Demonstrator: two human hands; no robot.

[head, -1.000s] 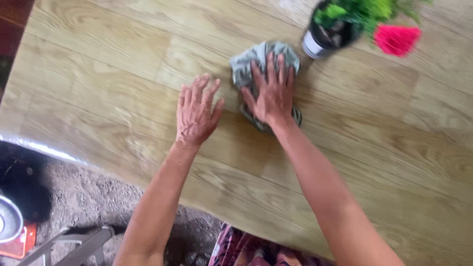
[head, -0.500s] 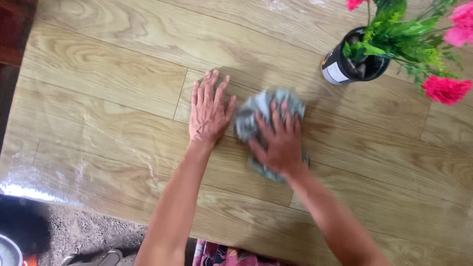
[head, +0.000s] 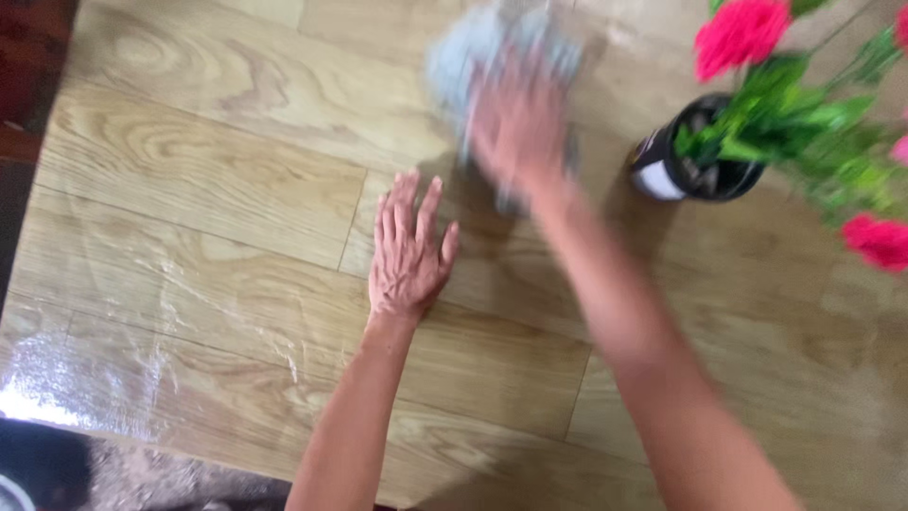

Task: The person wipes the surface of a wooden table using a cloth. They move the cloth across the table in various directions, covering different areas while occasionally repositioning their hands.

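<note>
The person's right hand [head: 515, 118] lies on a grey-blue cloth [head: 492, 47] and presses it against the wooden table top [head: 189, 170], far from the body, near the far edge of what the view shows. Hand and cloth are both blurred, so I cannot tell if the fingers are curled into the cloth or lie flat over it; they look spread on top of it. The cloth shows above and to the left of the hand, and a small part shows under the wrist. The left hand [head: 409, 251] is flat on the table, palm down, fingers a little apart, and it holds nothing; it seems only to support the person. It is near the cloth but does not touch it. To the right of the cloth, just beside the right forearm, stands a black pot [head: 695, 166] with a white label, and in it are pink flowers [head: 742, 33] with green leaves; the pot stands upright. About the progress, I judge like this: the near left part of the table has a wet, shiny film with streaks [head: 170, 312], so this part looks already wiped. The area where the cloth is now looks more dull, and I think it is being wiped at this moment. The surface around and behind the pot, and the right side of the table, show no clear shine, so they are probably not done yet.
</note>
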